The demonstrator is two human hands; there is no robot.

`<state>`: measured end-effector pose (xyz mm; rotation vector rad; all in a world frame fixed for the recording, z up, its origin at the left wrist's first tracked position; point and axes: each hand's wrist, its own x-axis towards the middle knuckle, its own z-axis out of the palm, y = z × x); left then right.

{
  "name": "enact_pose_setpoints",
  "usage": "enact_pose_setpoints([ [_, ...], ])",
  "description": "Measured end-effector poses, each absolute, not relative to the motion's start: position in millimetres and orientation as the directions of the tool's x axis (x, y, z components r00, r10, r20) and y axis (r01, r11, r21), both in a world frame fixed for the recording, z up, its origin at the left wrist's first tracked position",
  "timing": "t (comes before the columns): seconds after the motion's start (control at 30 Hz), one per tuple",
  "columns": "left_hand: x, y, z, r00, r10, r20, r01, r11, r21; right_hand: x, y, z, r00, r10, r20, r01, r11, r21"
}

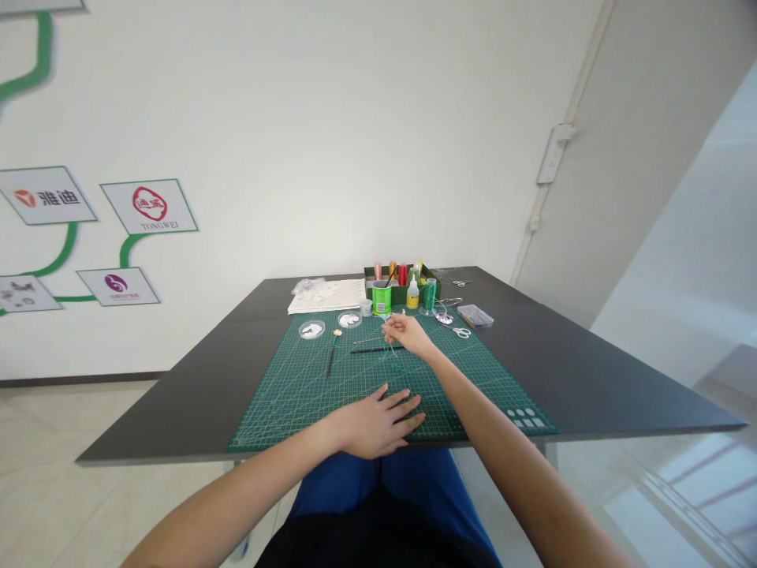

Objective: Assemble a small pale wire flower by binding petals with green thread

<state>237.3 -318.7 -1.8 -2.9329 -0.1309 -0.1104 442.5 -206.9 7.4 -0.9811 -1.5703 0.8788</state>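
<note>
Toward twelve o'clock on the green mat (289,394), thin thread (393,348) hangs from the right hand (408,334), grip apparently pinching it; left hand (378,424) lies splayed at six. Dragged toward nine, thread could snag on the dark stick (365,350).

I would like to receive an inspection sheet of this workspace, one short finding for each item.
Surface: green cutting mat on a dark table.
Job's things: thin pale strand at the right hand; dark stick on the mat.
Clutter: glue bottle, bright green can, white-handled scissors and clear plastic box around the mat's far end.
Hands: right pinches the strand; left hand palm down at the mat's near edge, fingers spread.
Loose cables: nothing seen.
Surroundings: white wall with logo signs and trunking.
</note>
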Motion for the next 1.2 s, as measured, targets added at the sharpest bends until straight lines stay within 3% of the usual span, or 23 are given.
enact_pose_setpoints([
  [0.17, 238.3, -319.8, -3.1, 0.995, 0.073, 0.071, 0.086, -0.973, -0.214, 440.2, -205.0, 2.1, -0.072, 0.921, 0.384, 0.111, 0.390, -0.914],
  [0.3, 237.9, -318.5, -0.3, 0.995, 0.082, 0.064, 0.091, -0.984, -0.155, 438.6, -204.1, 0.1, -0.067, 0.926, 0.373, 0.104, 0.378, -0.920],
  [0.63, 238.1, -298.7, 14.1, 0.983, 0.097, 0.159, 0.057, -0.969, 0.238, 444.4, -204.3, -4.2, -0.037, 0.933, 0.358, 0.159, 0.359, -0.920],
  [0.7, 242.3, -284.9, 22.7, 0.966, 0.167, 0.197, 0.094, -0.937, 0.335, 446.7, -205.9, -1.9, -0.027, 0.933, 0.359, 0.151, 0.359, -0.921],
  [0.77, 247.4, -266.9, 31.4, 0.900, 0.335, 0.278, 0.220, -0.901, 0.374, 448.3, -208.0, 1.1, -0.018, 0.931, 0.364, 0.141, 0.363, -0.921],
  [0.9, 254.3, -227.1, 32.8, 0.535, 0.662, 0.525, 0.405, -0.746, 0.528, 447.7, -213.8, 6.1, 0.000, 0.925, 0.381, 0.117, 0.378, -0.918],
  [1.03, 253.7, -200.1, 6.7, 0.334, 0.757, 0.561, 0.332, -0.652, 0.682, 441.1, -221.4, 6.0, -0.046, 0.925, 0.377, 0.109, 0.380, -0.919],
  [1.2, 252.2, -194.2, -19.8, 0.446, 0.772, 0.453, 0.146, -0.562, 0.814, 432.6, -228.7, 1.3, -0.137, 0.909, 0.393, 0.113, 0.408, -0.906],
])
